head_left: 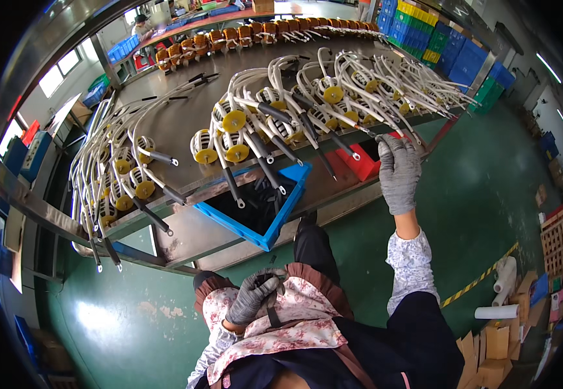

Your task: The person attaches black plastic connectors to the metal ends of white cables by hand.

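My right hand (399,174), in a grey glove, reaches to the table's front edge. Its fingertips are pinched at the end of a white cable (359,128). Low in front of my apron, my gloved left hand (255,298) is closed around something dark, which looks like short black sleeves; the fingers partly hide it. Coils with yellow round ends (234,121) lie in groups on the metal table (178,139). Their white leads carry ring terminals, several with black sleeves (272,176), and hang over the front edge.
A blue bin (270,238) of black sleeves sits beneath the table edge, with a red bin (362,165) to its right. Orange-brown coils (220,40) line the table's far side. Stacked crates (417,29) stand at the back right. Another person (142,27) is far left.
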Tool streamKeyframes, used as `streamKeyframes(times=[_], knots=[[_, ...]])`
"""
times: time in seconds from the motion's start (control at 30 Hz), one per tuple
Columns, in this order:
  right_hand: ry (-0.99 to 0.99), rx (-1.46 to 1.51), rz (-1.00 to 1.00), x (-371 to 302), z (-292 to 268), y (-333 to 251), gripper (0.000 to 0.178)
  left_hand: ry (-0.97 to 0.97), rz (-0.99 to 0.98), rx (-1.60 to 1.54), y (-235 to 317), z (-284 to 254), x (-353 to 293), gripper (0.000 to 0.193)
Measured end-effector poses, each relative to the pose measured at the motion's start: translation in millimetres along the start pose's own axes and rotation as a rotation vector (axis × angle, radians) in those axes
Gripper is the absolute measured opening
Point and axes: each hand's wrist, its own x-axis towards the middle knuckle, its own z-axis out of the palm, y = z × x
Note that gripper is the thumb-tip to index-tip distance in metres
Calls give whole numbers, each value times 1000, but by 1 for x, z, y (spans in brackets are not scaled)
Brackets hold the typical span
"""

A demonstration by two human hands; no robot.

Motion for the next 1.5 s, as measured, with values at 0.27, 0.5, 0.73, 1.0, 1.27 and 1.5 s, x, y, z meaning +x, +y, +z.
streamKeyframes(times=[0.27, 0.5, 0.73, 1.0, 1.27, 1.5], knots=[[-159, -134, 88, 13, 6, -9, 25, 24, -24, -7, -1, -7, -4, 33], [-275, -53, -28, 36, -4, -17, 24, -29, -12, 7, -11, -10, -2, 33], [-203, -25, -33, 31, 2, -20, 23, -46, -24, -4, -15, -8, -4, 33], [-366, 58, 54, 38, 8, -24, 23, -49, -28, 17, -16, -11, -6, 30], [-330, -107, -101, 39, 34, -20, 27, -45, -10, 21, -24, -12, -5, 30], [-708, 568, 505, 47, 49, 7, 34, -30, -5, 23, -23, -13, -7, 31]])
